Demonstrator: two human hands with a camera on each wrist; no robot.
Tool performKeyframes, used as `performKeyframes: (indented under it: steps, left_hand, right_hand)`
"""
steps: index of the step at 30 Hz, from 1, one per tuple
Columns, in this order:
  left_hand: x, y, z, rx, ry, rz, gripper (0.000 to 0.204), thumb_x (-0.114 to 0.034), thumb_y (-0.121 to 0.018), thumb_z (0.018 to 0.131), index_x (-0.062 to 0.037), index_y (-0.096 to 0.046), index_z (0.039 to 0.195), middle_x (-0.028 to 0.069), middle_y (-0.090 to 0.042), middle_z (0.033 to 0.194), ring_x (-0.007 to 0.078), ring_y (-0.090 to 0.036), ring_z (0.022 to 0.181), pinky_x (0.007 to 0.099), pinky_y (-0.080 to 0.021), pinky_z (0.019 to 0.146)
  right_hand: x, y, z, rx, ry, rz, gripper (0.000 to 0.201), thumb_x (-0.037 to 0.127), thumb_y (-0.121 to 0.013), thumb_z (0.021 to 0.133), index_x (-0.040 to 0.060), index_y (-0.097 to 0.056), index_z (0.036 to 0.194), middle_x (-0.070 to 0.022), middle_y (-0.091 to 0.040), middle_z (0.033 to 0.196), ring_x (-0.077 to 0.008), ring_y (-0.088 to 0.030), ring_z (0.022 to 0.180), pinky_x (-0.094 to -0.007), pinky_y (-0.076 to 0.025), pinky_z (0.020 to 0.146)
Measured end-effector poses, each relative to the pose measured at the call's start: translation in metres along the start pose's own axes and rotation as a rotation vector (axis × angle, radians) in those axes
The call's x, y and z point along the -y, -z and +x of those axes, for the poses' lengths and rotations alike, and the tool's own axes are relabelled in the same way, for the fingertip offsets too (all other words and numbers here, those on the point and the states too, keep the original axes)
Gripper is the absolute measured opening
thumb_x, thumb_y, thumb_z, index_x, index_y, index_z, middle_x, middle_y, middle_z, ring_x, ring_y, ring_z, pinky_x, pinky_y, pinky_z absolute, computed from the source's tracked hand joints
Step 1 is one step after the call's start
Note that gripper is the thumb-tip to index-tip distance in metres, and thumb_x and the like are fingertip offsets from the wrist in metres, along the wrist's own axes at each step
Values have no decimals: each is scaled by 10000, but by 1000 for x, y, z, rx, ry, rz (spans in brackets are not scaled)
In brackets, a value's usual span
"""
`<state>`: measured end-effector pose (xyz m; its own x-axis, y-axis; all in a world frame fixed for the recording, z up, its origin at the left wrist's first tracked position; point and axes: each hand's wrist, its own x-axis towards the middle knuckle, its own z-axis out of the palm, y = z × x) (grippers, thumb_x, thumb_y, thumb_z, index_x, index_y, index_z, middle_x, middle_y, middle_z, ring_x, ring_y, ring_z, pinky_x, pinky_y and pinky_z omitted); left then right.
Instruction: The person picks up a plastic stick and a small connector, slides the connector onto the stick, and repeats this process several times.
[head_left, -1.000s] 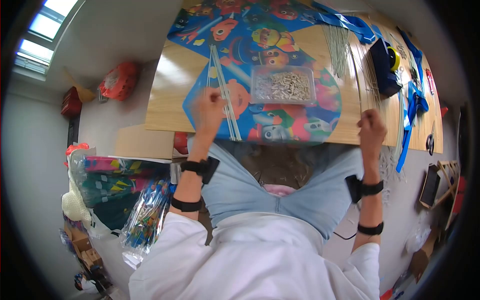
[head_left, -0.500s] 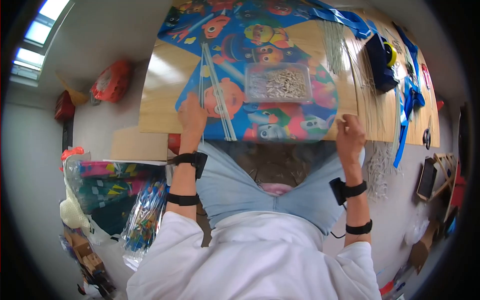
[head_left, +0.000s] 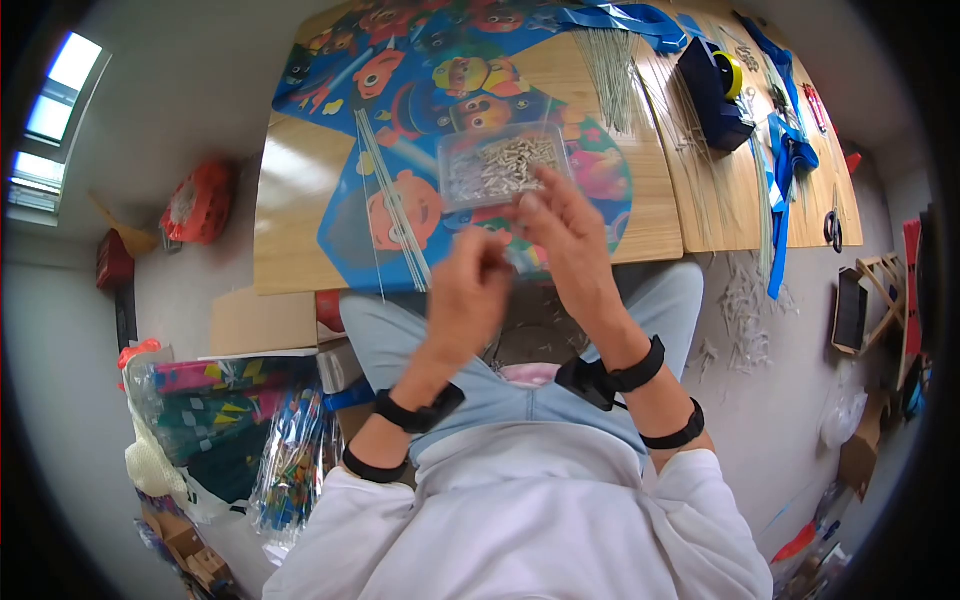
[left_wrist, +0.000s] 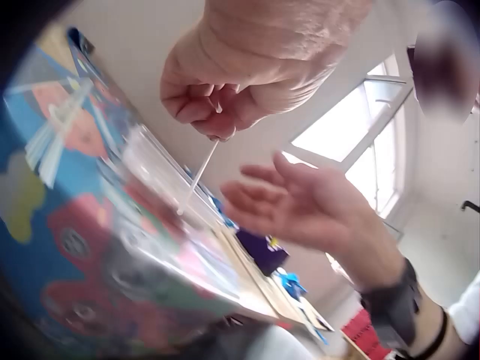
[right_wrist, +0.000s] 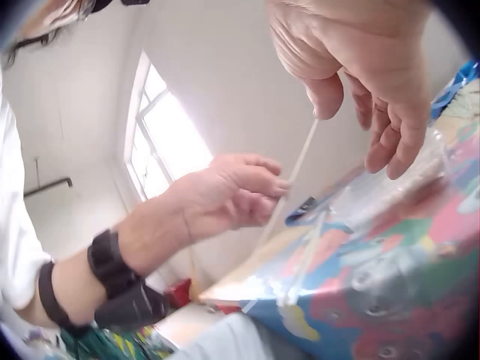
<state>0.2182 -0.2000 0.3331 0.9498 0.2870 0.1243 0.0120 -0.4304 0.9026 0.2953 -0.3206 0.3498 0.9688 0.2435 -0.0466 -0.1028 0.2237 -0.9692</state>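
My left hand is blurred in the head view, in front of the clear plastic tub. Between its fingertips it pinches a thin white stick, which slants away from the hand. My right hand is close by at the tub's near edge, its fingers loosely extended. In the right wrist view the stick's upper end overlaps the tip of the right thumb. Many small whitish pieces lie in the tub. Several more long white sticks lie on the cartoon-printed sheet, left of the tub.
At the table's right stand a dark tape dispenser with yellow tape, blue ribbon and scissors. A bundle of thin rods lies at the back. Beside the left leg are a cardboard box and plastic-wrapped packs.
My left hand has moved right from beside the sticks on the sheet, and my right hand has come left from the table's right part. Both are now close together before the tub.
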Motion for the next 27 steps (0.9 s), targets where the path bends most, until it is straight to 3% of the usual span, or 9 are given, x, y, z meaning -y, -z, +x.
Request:
performKeyframes:
  steps: [2,4,7,8,10,15,22,27]
  left_hand:
    - [-17,-24,-4,111,-80,-92,155,25,-629,830,-28,-553,954,148,-597,796,310,-628,716,355,-503,654]
    - [-26,-41,-1,199,-109,-226,138,16,-625,822,-28,-565,938,160,-600,801,334,-626,737,377,-500,660]
    - [-18,-36,42,164,-353,5,81,-21,-634,818,-21,-584,881,155,-606,807,343,-631,748,410,-495,675]
    - [-20,-29,60,175,-189,-21,70,-53,-641,815,-4,-606,849,173,-629,836,367,-630,782,428,-485,696]
    - [13,-29,103,72,-214,150,75,-31,-654,826,14,-645,885,115,-665,796,219,-644,736,326,-501,678]
    - [52,-47,162,232,-285,338,111,-25,-688,757,17,-666,859,146,-671,783,251,-655,727,362,-501,659]
    - [69,-65,164,273,-243,405,119,-25,-695,705,15,-670,815,179,-674,798,316,-664,754,404,-501,669]
    - [65,-62,167,327,-186,459,92,-51,-655,749,-29,-673,836,178,-683,855,376,-658,862,470,-506,737]
  right_hand:
    - [19,-5,10,-90,-9,252,273,122,-584,995,-46,-658,1197,-46,-672,908,-88,-619,748,-204,-463,621]
    - [28,17,18,-108,53,195,284,84,-567,986,-43,-637,1230,-28,-642,850,-52,-545,679,-198,-420,581]
    - [54,54,20,-197,150,38,286,59,-564,975,-53,-644,1225,3,-602,778,-26,-487,637,-196,-357,544]
    - [62,65,17,-240,181,-25,282,56,-566,972,-59,-653,1215,14,-589,757,-22,-476,633,-196,-336,535]
    - [65,87,9,-278,169,-172,261,54,-570,969,-53,-677,1182,20,-572,737,-24,-482,641,-200,-338,543]
    - [50,119,-22,-284,8,-302,254,68,-587,967,-38,-694,1171,19,-566,712,-35,-494,661,-198,-332,558]
    - [28,135,-46,-250,-117,-226,234,61,-596,962,-36,-701,1146,9,-587,727,-44,-512,672,-197,-346,573]
    - [25,127,-46,-204,-102,-215,233,58,-596,961,-38,-698,1147,9,-596,749,-53,-529,688,-200,-369,593]
